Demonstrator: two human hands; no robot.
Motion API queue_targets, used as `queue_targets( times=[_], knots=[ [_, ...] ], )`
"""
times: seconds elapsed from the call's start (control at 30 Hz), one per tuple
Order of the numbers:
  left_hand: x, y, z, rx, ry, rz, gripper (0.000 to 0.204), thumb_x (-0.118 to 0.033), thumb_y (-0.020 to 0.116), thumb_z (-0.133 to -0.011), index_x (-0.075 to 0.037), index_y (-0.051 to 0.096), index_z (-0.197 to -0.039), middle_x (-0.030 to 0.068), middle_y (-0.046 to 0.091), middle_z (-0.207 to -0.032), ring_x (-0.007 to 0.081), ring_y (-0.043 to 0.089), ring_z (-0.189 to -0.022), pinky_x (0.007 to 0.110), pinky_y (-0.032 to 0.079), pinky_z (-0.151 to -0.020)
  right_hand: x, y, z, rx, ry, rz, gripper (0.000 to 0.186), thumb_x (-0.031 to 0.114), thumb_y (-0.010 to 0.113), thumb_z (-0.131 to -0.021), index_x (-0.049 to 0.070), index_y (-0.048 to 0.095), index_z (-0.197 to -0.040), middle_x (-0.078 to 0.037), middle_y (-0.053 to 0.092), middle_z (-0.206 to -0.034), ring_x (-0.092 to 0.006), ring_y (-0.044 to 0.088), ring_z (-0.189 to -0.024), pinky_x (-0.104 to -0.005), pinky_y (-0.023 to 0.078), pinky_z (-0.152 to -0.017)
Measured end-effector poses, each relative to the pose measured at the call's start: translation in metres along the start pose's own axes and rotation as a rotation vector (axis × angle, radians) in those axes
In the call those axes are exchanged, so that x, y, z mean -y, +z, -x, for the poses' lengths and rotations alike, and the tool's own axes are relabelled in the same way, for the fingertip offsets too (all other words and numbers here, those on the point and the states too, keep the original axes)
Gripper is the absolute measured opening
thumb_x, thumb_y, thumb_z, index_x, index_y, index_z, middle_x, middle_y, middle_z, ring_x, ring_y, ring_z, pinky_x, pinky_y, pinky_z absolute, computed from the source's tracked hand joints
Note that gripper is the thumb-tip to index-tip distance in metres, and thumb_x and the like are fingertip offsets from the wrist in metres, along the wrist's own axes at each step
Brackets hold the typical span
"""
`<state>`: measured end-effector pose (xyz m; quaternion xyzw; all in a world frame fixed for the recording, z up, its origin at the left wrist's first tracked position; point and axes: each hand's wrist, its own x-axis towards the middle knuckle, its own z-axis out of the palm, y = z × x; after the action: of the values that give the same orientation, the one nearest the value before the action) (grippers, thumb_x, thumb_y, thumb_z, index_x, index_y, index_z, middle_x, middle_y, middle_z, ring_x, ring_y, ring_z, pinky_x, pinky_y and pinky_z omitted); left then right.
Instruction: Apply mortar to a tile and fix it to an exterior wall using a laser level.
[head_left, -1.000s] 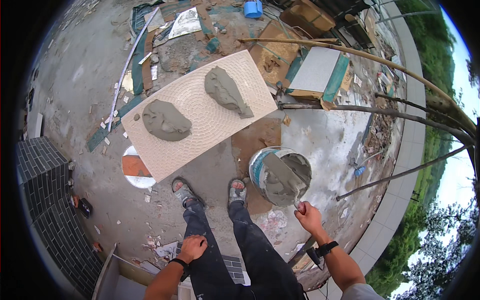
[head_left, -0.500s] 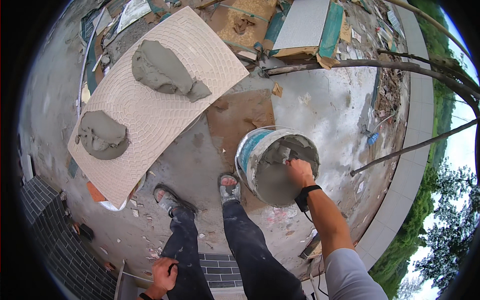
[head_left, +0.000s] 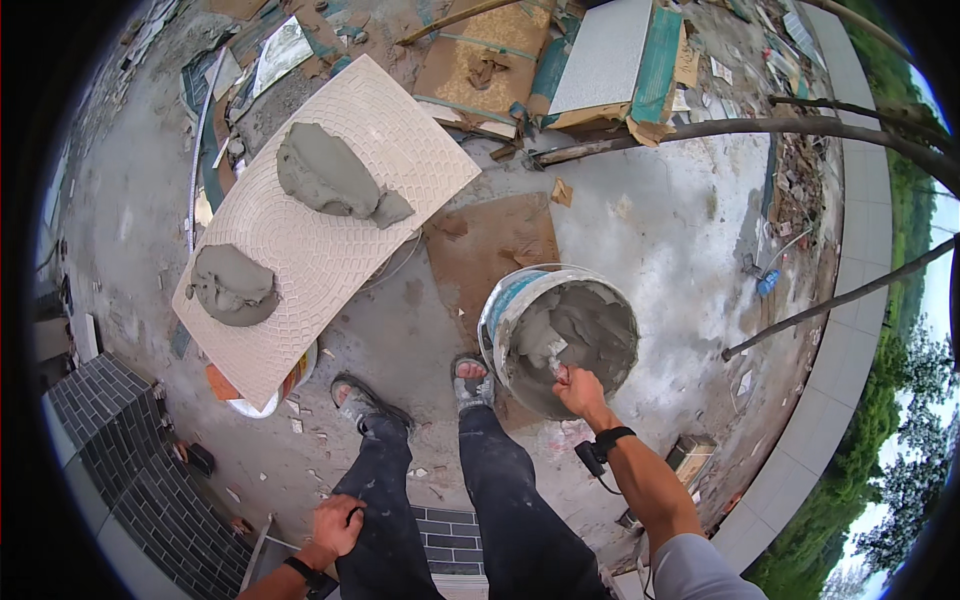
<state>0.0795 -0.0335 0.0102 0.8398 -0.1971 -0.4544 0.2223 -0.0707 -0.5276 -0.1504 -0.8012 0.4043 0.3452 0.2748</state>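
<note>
My right hand (head_left: 580, 388) grips a trowel handle (head_left: 558, 357) inside a bucket (head_left: 512, 295) of grey mortar; the blade is sunk in the mix. My left hand (head_left: 335, 522) rests at my left thigh with fingers curled; whatever is in them is unclear. Left of the bucket, a large cream tile (head_left: 325, 270) with a curved cobble pattern bears two mortar mounds (head_left: 325, 165) (head_left: 230, 280). The tile lies raised over a second container (head_left: 295, 378), mostly hidden.
Cardboard (head_left: 480, 230) lies under my working area. Boxed boards (head_left: 598, 55) and debris sit at the back. Long branches (head_left: 830, 300) reach in from the right, along a tiled edge (head_left: 862, 260) with greenery beyond. Dark brick-patterned blocks (head_left: 125, 430) stand lower left.
My right hand has gone from the bucket's near rim down into it with the trowel, now slightly lower. The view has shifted, and my left hand stays by my leg.
</note>
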Motion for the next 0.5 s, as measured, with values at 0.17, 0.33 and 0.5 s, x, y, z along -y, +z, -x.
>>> queue_targets(
  times=[0.17, 0.33, 0.5],
  knots=[
    [-0.004, 0.030, 0.008, 0.140, 0.028, -0.052, 0.019, -0.021, 0.058, -0.083, -0.008, 0.069, -0.091, 0.0119, 0.067, -0.092, 0.0338, 0.061, -0.092, 0.043, 0.048, -0.084, -0.029, -0.019, 0.057, -0.067, 0.007, -0.208, 0.028, 0.024, 0.066, -0.073, -0.001, 0.061, -0.086, -0.026, 0.065, -0.082, -0.0438, 0.063, -0.081, -0.0471, 0.050, -0.072],
    [0.002, 0.051, 0.021, 0.188, 0.034, -0.094, 0.022, -0.023, 0.057, -0.084, -0.009, 0.070, -0.095, 0.0110, 0.067, -0.095, 0.0329, 0.061, -0.095, 0.043, 0.048, -0.087, -0.044, -0.040, 0.114, -0.133, -0.062, -0.313, 0.026, 0.022, 0.067, -0.073, -0.001, 0.059, -0.083, -0.023, 0.062, -0.072, -0.0406, 0.061, -0.069, -0.0440, 0.048, -0.064],
    [0.010, 0.049, 0.016, 0.356, -0.222, 0.024, 0.034, -0.035, 0.061, -0.086, -0.009, 0.067, -0.107, 0.0103, 0.069, -0.104, 0.0290, 0.064, -0.102, 0.039, 0.049, -0.090, 0.011, -0.098, 0.188, -0.147, -0.123, -0.272, 0.027, 0.021, 0.069, -0.077, -0.001, 0.057, -0.087, -0.018, 0.060, -0.068, -0.0371, 0.060, -0.062, -0.0401, 0.048, -0.058]
  ],
)
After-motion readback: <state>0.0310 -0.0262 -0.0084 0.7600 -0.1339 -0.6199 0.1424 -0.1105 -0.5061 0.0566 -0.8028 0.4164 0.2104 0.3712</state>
